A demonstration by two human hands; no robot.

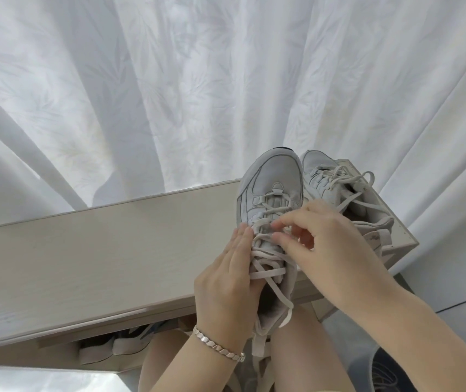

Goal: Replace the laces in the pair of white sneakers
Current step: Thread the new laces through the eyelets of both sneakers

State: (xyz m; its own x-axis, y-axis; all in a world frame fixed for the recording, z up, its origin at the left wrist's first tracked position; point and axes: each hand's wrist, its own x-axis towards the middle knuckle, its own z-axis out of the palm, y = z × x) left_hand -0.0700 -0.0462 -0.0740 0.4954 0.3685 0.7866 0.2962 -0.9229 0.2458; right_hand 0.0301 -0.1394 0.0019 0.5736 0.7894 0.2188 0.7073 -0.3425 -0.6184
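A white sneaker (271, 179) lies toe away from me at the front right of a pale wooden shelf top (99, 244), its heel hanging over my lap. Its off-white lace (268, 271) crosses loosely through the eyelets, with flat ends dangling past the heel. My left hand (226, 281) lies flat along the shoe's left side, fingers straight. My right hand (319, 241) reaches in from the right and pinches a lace crossing at mid-tongue between thumb and forefinger. The second white sneaker (336, 185) stands just right of the first, its lace loose and spread.
A white patterned curtain (169, 89) hangs right behind the shelf. Below the shelf top, an open compartment holds other shoes (121, 343). My bare knees (305, 349) are under the sneaker. A silver bracelet (220, 346) is on my left wrist.
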